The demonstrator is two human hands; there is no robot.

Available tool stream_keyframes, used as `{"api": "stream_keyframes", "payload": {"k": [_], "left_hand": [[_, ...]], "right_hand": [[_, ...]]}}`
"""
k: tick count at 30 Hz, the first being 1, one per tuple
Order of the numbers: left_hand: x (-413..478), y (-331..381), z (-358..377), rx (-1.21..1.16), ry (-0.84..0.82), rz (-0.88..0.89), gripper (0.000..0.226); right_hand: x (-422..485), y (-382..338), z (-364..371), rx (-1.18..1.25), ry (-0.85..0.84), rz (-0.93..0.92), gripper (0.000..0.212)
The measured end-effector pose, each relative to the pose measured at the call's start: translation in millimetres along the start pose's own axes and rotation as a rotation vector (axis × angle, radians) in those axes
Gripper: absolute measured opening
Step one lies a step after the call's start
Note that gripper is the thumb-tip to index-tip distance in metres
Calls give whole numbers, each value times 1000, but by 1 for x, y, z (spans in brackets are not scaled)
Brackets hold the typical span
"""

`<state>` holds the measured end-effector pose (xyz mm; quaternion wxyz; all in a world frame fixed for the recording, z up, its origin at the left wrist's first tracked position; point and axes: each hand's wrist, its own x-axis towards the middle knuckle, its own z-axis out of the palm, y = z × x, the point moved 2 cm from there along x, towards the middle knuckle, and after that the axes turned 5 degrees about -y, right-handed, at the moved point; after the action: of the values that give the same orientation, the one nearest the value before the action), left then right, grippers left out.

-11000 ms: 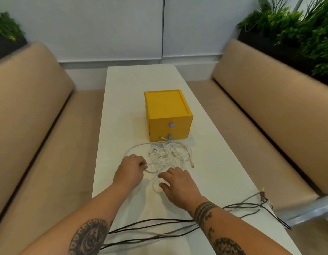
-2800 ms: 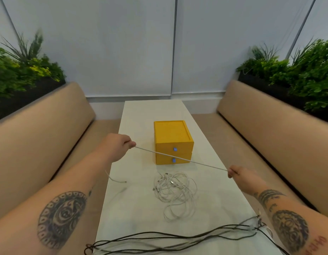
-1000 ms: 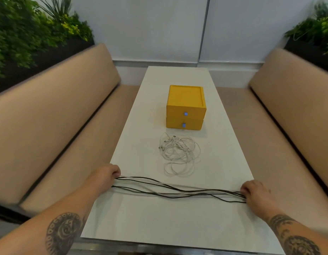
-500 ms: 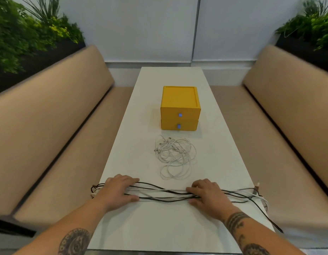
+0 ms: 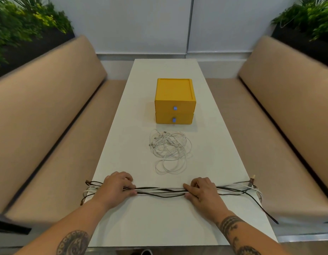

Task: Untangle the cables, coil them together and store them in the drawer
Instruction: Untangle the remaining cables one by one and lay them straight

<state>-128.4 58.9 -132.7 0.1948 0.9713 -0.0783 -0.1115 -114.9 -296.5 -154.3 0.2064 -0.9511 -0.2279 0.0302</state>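
Two hands grip one stretched bundle of dark and white cables (image 5: 159,192) across the near surface (image 5: 159,227): the left hand (image 5: 116,190) and right hand (image 5: 202,193) each curl fingers (image 5: 127,181) and thumb round it. Farther on, a loose white tangle (image 5: 168,150) lies just before the closed yellow drawers (image 5: 175,107).

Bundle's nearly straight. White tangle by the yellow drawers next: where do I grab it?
Probably the lone loop at the white tangle's near end, pinched from above on your side. It lies flat and sticks out clear; plugs and crossed strands crowd the far left, towards the yellow drawers. Free the right hand from the cable bundle first.
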Motion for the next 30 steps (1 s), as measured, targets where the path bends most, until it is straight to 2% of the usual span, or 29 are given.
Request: {"api": "stream_keyframes", "payload": {"k": [4, 9, 15, 21, 26, 30], "left_hand": [[-4, 3, -2, 14, -15, 16, 56], [1, 12, -8, -48, 20, 2, 29], [29, 24, -18, -102, -32, -72, 41], [68, 25, -24, -124, -161, -195, 47], [103, 27, -29, -304, -131, -216, 34], [114, 25, -26, -415, -118, -273, 26]], "right_hand": [[-5, -3, 1, 5, 34, 20, 39], [-7, -2, 7, 18, 95, 13, 30], [-4, -4, 4, 20, 98, 30, 28], [10, -16, -6, 43, 107, 185, 34], [20, -21, -11, 43, 69, 302, 45], [29, -26, -13, 9, 19, 377, 36]]}}
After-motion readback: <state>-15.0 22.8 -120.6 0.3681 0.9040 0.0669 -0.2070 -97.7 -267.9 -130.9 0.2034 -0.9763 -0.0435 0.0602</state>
